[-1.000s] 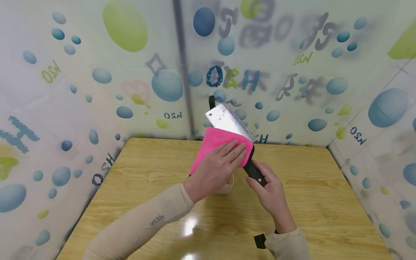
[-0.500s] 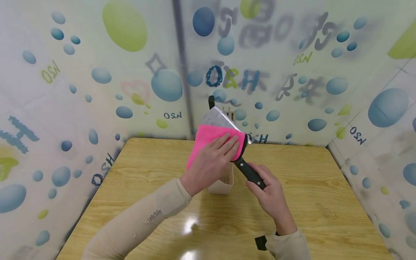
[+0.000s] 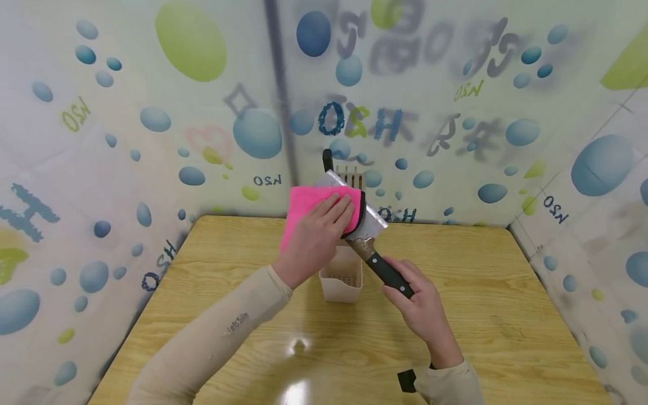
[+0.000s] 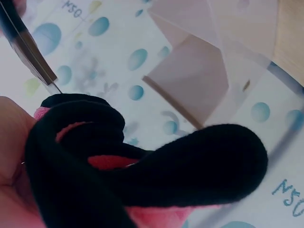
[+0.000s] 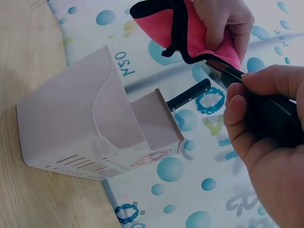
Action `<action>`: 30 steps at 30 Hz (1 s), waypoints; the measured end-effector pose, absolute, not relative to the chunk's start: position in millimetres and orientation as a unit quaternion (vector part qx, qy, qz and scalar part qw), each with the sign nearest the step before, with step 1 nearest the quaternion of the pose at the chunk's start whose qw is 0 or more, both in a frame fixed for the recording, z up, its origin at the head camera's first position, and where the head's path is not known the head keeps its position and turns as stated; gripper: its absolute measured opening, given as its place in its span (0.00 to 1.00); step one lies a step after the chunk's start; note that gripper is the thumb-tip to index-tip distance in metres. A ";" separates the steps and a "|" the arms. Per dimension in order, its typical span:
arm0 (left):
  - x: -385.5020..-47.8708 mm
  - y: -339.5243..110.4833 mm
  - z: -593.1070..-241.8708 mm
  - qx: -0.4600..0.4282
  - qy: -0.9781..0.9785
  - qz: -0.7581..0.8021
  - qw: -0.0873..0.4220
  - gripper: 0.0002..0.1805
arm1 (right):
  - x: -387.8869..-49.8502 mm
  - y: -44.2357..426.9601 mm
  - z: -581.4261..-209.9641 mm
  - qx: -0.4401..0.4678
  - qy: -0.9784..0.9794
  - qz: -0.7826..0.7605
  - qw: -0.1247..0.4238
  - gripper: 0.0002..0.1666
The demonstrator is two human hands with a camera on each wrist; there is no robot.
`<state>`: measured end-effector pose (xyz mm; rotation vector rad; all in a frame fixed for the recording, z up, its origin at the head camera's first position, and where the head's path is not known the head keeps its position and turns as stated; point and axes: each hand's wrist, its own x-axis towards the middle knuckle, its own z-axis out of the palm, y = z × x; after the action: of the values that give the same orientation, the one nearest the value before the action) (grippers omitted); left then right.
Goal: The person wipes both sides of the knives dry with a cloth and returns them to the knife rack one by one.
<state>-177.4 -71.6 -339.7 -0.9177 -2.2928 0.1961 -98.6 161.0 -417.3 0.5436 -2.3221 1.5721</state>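
Observation:
In the head view my right hand [image 3: 424,306] grips the black handle [image 3: 387,274] of a cleaver, whose broad metal blade [image 3: 376,222] slants up to the left. A pink cloth [image 3: 302,203] with black edging is folded over the blade. My left hand [image 3: 316,236] pinches it there, fingers on top; in the right wrist view its thumb [image 5: 216,35] presses from the other side. The cloth hides much of the blade. Folds of black edging [image 4: 213,166] fill the left wrist view, with the cleaver's handle end at upper left.
Behind the hands a pale plastic knife holder [image 3: 341,289] with slots stands on the wooden table [image 3: 481,315]. Another black handle [image 5: 190,95] sticks out of its top. Walls covered in a bubble-print sheet [image 3: 435,84] enclose the table at the back and sides.
My left hand and the cloth have slid left along the blade, away from the handle. The blade near the handle and the metal bolster now show. My right hand stays nearly in place.

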 end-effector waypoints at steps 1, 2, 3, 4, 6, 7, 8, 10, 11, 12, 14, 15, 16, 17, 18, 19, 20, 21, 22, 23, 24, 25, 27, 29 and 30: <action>-179.6 -73.1 -339.5 -0.345 -0.877 0.075 0.326 0.28 | -98.4 161.2 -417.6 0.189 -0.805 0.544 0.141 0.28; -181.8 -74.6 -339.3 -0.341 -0.879 0.074 0.325 0.29 | -98.3 161.5 -417.9 0.191 -0.806 0.543 0.141 0.28; -183.8 -75.9 -339.0 -0.337 -0.882 0.072 0.323 0.29 | -98.2 161.7 -418.3 0.192 -0.805 0.543 0.140 0.28; -185.8 -77.2 -338.7 -0.333 -0.885 0.068 0.318 0.29 | -98.2 162.0 -418.6 0.194 -0.805 0.543 0.139 0.28; -189.2 -79.2 -337.7 -0.325 -0.892 0.057 0.309 0.29 | -98.2 162.3 -419.1 0.197 -0.804 0.544 0.138 0.29; -190.8 -80.1 -337.2 -0.322 -0.895 0.051 0.305 0.29 | -98.2 162.5 -419.4 0.198 -0.804 0.544 0.138 0.29; -192.2 -80.8 -336.6 -0.319 -0.898 0.045 0.300 0.29 | -98.2 162.6 -419.6 0.199 -0.803 0.545 0.138 0.29; -194.5 -81.7 -335.5 -0.313 -0.904 0.037 0.290 0.29 | -98.2 162.8 -419.7 0.200 -0.802 0.546 0.138 0.29; -195.2 -82.1 -335.0 -0.311 -0.906 0.035 0.286 0.29 | -98.2 162.8 -419.7 0.200 -0.801 0.547 0.138 0.29; -195.6 -82.3 -334.6 -0.310 -0.907 0.034 0.283 0.30 | -98.3 162.9 -419.7 0.199 -0.801 0.547 0.137 0.29; -195.6 -82.2 -334.0 -0.309 -0.908 0.037 0.280 0.30 | -98.4 162.9 -419.4 0.194 -0.802 0.549 0.134 0.28; -195.1 -81.9 -333.8 -0.311 -0.907 0.041 0.280 0.30 | -98.6 162.9 -419.3 0.191 -0.802 0.551 0.132 0.28; -194.2 -81.7 -334.0 -0.313 -0.906 0.045 0.282 0.29 | -98.6 162.6 -419.0 0.186 -0.802 0.553 0.129 0.28; -193.1 -81.3 -334.2 -0.317 -0.903 0.051 0.286 0.28 | -98.7 162.3 -418.8 0.181 -0.802 0.556 0.126 0.28; -191.6 -80.7 -334.7 -0.321 -0.900 0.056 0.289 0.28 | -98.8 161.9 -418.6 0.176 -0.802 0.558 0.123 0.28; -189.8 -79.8 -335.1 -0.327 -0.896 0.061 0.293 0.28 | -98.7 161.5 -418.4 0.171 -0.801 0.560 0.121 0.28; -187.9 -78.8 -335.8 -0.333 -0.893 0.066 0.297 0.27 | -98.8 161.1 -418.2 0.166 -0.801 0.563 0.120 0.28; -185.8 -77.6 -336.5 -0.339 -0.889 0.069 0.300 0.27 | -98.9 160.8 -418.0 0.162 -0.800 0.565 0.118 0.28; -183.6 -76.2 -337.2 -0.344 -0.886 0.072 0.302 0.27 | -99.0 160.5 -417.9 0.158 -0.800 0.567 0.116 0.28; -181.3 -74.7 -338.0 -0.350 -0.883 0.074 0.304 0.27 | -99.2 160.2 -417.8 0.156 -0.800 0.568 0.114 0.28; -178.9 -73.1 -338.7 -0.356 -0.881 0.075 0.304 0.27 | -99.4 159.9 -417.8 0.153 -0.799 0.570 0.111 0.28; -176.5 -71.5 -339.2 -0.361 -0.878 0.078 0.304 0.27 | -99.6 159.7 -417.6 0.150 -0.798 0.573 0.109 0.28; -171.9 -68.1 -340.2 -0.369 -0.874 0.085 0.303 0.28 | -100.0 159.4 -417.1 0.147 -0.796 0.578 0.106 0.27; -167.3 -65.2 -341.0 -0.375 -0.871 0.097 0.303 0.29 | -100.3 159.2 -416.3 0.146 -0.792 0.583 0.104 0.27; -165.1 -63.8 -341.5 -0.377 -0.869 0.104 0.303 0.29 | -100.3 159.1 -415.8 0.146 -0.790 0.586 0.104 0.26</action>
<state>-165.1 -63.8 -341.5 -0.9994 -2.3025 0.2746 -100.3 159.1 -415.8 0.4312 -2.3312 1.7286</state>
